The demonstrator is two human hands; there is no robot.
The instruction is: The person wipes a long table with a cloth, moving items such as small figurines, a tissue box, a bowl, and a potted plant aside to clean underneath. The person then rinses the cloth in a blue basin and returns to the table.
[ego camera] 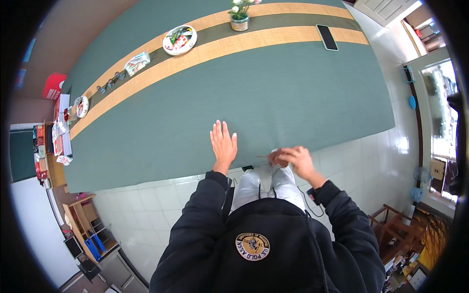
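Observation:
My left hand [223, 146] is palm down over the dark green tablecloth [176, 121], near the table's front edge. Its fingers are extended, with the thumb apart and nothing held. At the same edge, farther right, my right hand [301, 161] has its fingers bent across a small reddish-brown item [277, 158]. Blur and the fingers hide part of that item, so its kind and whether it is gripped are unclear. A thin brown strand [262, 156] runs from it to the left over the cloth.
Along the striped table runner [220, 42] stand a flower pot [240, 24], a white bowl [180, 40] of small items, a clear packet [137, 63] and a smartphone [327, 37]. Papers [64, 121] are stacked at the left end. A wooden chair [394, 232] stands behind, right.

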